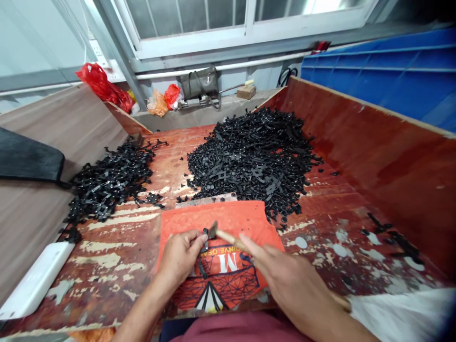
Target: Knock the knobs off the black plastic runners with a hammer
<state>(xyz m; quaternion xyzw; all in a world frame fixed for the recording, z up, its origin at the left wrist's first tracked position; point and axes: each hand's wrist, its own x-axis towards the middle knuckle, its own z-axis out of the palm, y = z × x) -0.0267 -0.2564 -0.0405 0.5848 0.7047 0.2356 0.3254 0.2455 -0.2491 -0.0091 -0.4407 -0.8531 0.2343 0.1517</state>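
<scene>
My left hand (pixel 183 251) pinches a small black plastic part (pixel 204 246) over the orange printed cloth (pixel 245 216). Wrapped around the wooden handle of a small hammer (pixel 228 236) is my right hand (pixel 281 270), slightly blurred. The hammer's metal head is right beside the fingertips of my left hand, at the part's upper end; whether it touches cannot be made out. Below those fingers, a black strip (pixel 203 268) lies over the cloth's print. Beyond the cloth rises a big heap of black plastic pieces (pixel 249 156).
To the left lies a smaller pile of black parts (pixel 110 180), with a white box-like object (pixel 39 280) nearer me. A wooden side board (pixel 374 133) and a blue crate (pixel 384 71) border the right. Red plastic bags (pixel 103 88) sit at the back left.
</scene>
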